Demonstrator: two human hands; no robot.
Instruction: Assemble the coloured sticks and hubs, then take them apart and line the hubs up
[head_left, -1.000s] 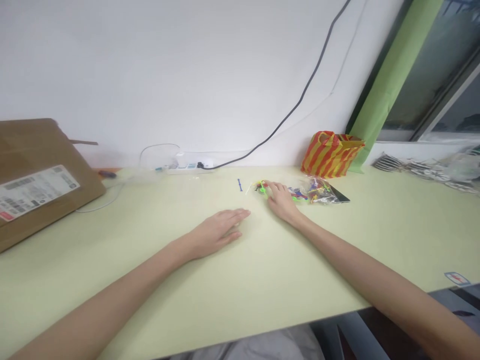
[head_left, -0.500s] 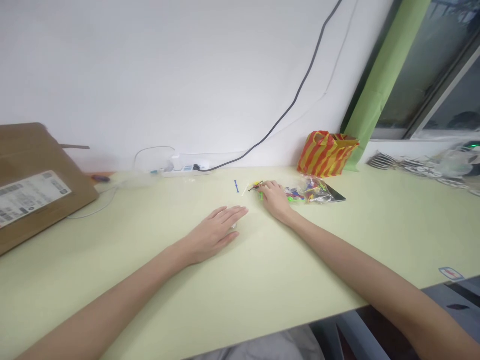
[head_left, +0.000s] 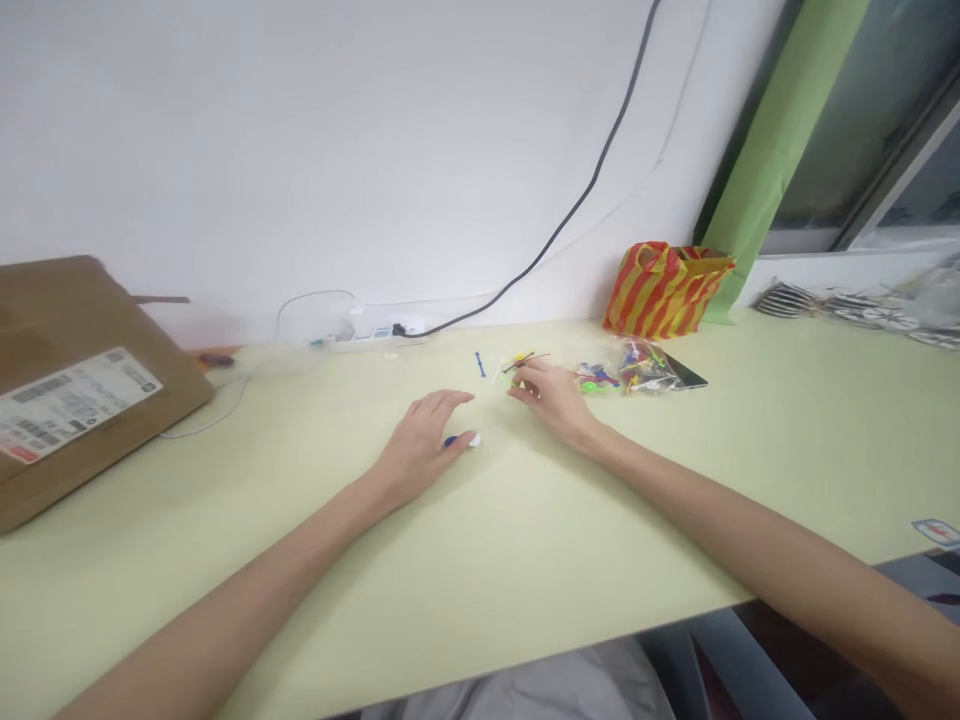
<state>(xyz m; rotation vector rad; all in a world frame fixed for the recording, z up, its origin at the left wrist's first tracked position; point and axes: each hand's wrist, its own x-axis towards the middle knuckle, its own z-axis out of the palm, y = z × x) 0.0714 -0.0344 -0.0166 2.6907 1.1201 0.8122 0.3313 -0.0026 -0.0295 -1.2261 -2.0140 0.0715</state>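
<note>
My left hand [head_left: 420,450] hovers over the table with thumb and fingers apart. By its thumb lie a small blue round piece [head_left: 451,441] and a small white round piece [head_left: 475,440]. My right hand [head_left: 553,400] is curled, thumb close to the fingertips, at the near side of a loose group of plastic parts; whatever is between its fingers is too small to name. Around those fingertips are a dark thin stick [head_left: 517,362] and a yellow piece [head_left: 520,357]. Just left of them lie a white thin stick [head_left: 498,371] and a blue rod [head_left: 481,365].
Right of my right hand is a clear plastic bag [head_left: 649,370] of colourful parts, partly over a dark flat object [head_left: 686,372]. Behind stands a striped bag [head_left: 664,290]. A power strip [head_left: 367,338] lies by the wall, a cardboard box [head_left: 90,400] at left.
My left hand has lifted and drawn slightly left, uncovering the blue and white pieces. My right hand has pulled back a little from the parts, its fingers more curled. The view has shifted slightly.
</note>
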